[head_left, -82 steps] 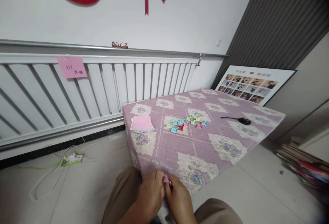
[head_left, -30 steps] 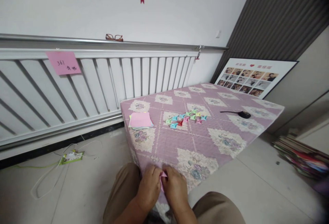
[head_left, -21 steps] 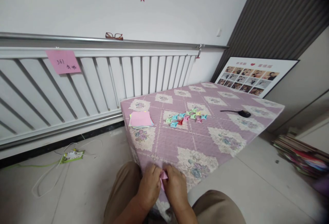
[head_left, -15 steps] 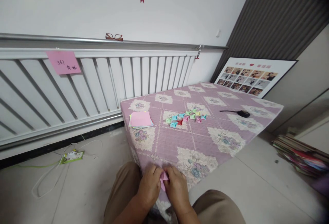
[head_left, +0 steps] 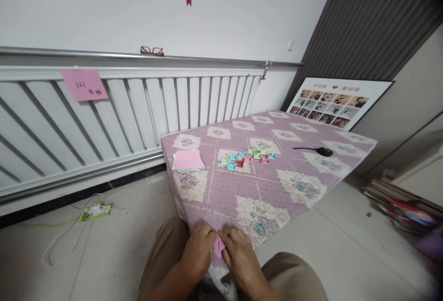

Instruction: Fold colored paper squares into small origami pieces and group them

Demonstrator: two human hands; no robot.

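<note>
A small folded piece of pink paper (head_left: 218,247) lies between my hands at the near edge of the cloth-covered table (head_left: 228,195). My left hand (head_left: 200,250) grips its left side with curled fingers. From the other side, my right hand (head_left: 240,251) pinches the paper, thumb along its right edge. The fingertips of both hands meet near the top of the paper and partly hide it. Farther up the table, several folded paper pieces (head_left: 240,163) in green, blue, pink, red and yellow sit in a cluster. To their left is a stack of square paper sheets (head_left: 188,159), pink on top.
A black ladle-like object (head_left: 324,151) lies at the table's right. Behind stands a white radiator (head_left: 173,103) with a pink note (head_left: 85,85); glasses (head_left: 152,51) rest on the pipe above. A power strip (head_left: 97,211) with cables is on the floor at left. A photo board (head_left: 325,103) leans at the back.
The pink paper has turned between my fingers and now shows a wider, flatter face. My right hand has tilted and its fingers have shifted slightly left over the paper.
</note>
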